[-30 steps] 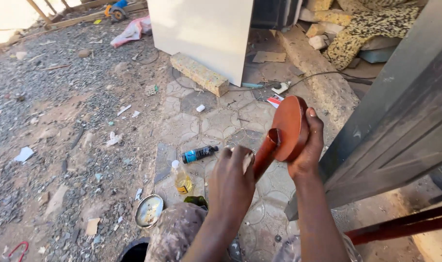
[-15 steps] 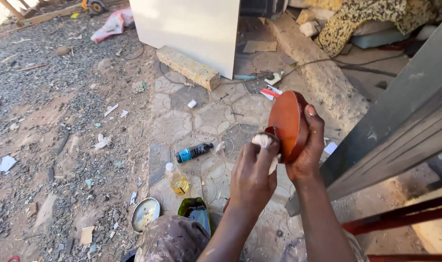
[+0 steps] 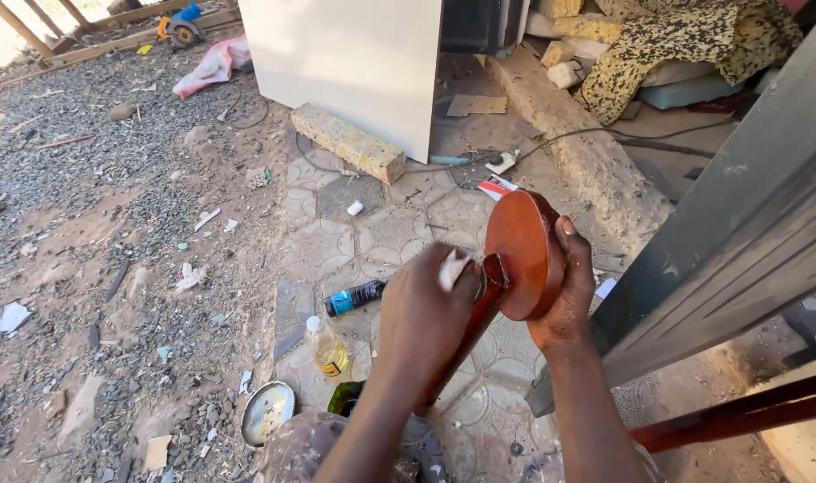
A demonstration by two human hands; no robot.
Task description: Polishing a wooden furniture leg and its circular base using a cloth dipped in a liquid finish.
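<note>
The ground nearest the person is patterned paving, dusty and worn, and it gives way on the left to loose gravel and dirt strewn with scraps of paper and stones; just below the hands lie a round metal lid, a dark green bottle, a small clear bottle of yellow liquid and, a little farther, a dark spray can on its side. The left hand is closed around a small pale cloth and presses it against the stem of a glossy reddish-brown wooden piece; the right hand cups the back of that piece's rounded disc, thumb over its upper edge, holding it upright above the paving at the middle of the view; the wood is smooth and shiny, and its long stem runs down and left, partly hidden behind the left hand. To the right, close by, a dark grey panel slants upward and a red bar crosses below it, so the right side is tight; the left side lies open. Farther off stand a white cabinet on a speckled block, a cable across the paving, a concrete kerb, and a heap of patterned foam at the far right.
</note>
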